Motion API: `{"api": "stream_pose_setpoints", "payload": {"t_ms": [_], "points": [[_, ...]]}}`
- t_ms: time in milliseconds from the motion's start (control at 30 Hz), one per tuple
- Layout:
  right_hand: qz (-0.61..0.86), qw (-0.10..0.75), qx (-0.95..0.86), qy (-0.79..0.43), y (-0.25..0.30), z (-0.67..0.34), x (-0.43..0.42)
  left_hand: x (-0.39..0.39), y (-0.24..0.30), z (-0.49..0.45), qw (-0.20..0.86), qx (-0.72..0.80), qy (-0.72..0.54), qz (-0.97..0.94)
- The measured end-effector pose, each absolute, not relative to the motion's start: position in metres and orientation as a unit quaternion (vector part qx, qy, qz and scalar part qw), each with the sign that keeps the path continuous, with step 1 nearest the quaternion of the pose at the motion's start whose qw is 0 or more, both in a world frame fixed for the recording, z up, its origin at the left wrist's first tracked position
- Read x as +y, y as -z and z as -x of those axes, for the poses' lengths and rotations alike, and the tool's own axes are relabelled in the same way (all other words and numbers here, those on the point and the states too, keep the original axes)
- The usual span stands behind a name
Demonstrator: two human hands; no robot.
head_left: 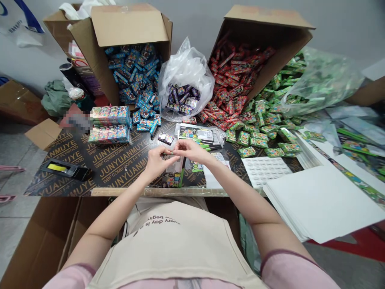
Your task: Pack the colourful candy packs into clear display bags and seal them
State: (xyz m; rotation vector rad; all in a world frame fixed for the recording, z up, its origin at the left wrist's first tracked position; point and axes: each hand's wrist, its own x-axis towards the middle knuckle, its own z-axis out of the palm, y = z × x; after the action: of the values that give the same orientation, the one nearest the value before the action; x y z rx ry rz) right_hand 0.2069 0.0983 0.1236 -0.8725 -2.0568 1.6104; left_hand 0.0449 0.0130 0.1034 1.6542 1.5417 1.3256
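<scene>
Two bare hands meet over the worktop (120, 176), close to its front edge and about midway between its left and right edges. From where I stand, the left hand (158, 162) and the right hand (189, 150) have thumbs and fingers drawn together, pinching a small piece (172, 152) between them, raised just off the board. The fingertips cover most of it, so I can't tell what it is; I'd judge it light and thin, easily bent, best taken by its edges with a soft pinch.

Below the hands, toward the front edge, is a black-and-green packet (173, 179). Its shine suggests slick plastic that could slide under dry fingers; a corner would give the surest hold.

Just beyond the fingers lies a purple-and-white box (165, 138). It looks like light, fairly stiff card that would dent if squeezed hard, so I'd grip it across its narrow sides. Green boxes (258, 140) lie loose toward the right edge, and should handle much the same.
</scene>
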Motion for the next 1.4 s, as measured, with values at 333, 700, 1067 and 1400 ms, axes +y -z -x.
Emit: {"api": "stream_pose_setpoints", "payload": {"t_ms": [333, 700, 1067, 1400], "points": [[0.395, 0.331, -0.566, -0.643, -0.106, -0.194, 0.082, 0.016, -0.102, -0.041, 0.301, 0.561, -0.494, -0.593], [0.437, 0.441, -0.387, -0.682, -0.054, -0.210, 0.058, 0.016, -0.052, 0.004, 0.362, 0.527, -0.732, -0.233], [0.417, 0.470, -0.553, -0.547, -0.086, -0.227, 0.069, -0.020, -0.042, -0.051, 0.483, 0.584, -0.524, -0.388], [0.450, 0.394, -0.720, -0.351, -0.060, -0.278, 0.076, 0.020, -0.093, -0.042, 0.223, 0.516, -0.498, -0.660]]}}
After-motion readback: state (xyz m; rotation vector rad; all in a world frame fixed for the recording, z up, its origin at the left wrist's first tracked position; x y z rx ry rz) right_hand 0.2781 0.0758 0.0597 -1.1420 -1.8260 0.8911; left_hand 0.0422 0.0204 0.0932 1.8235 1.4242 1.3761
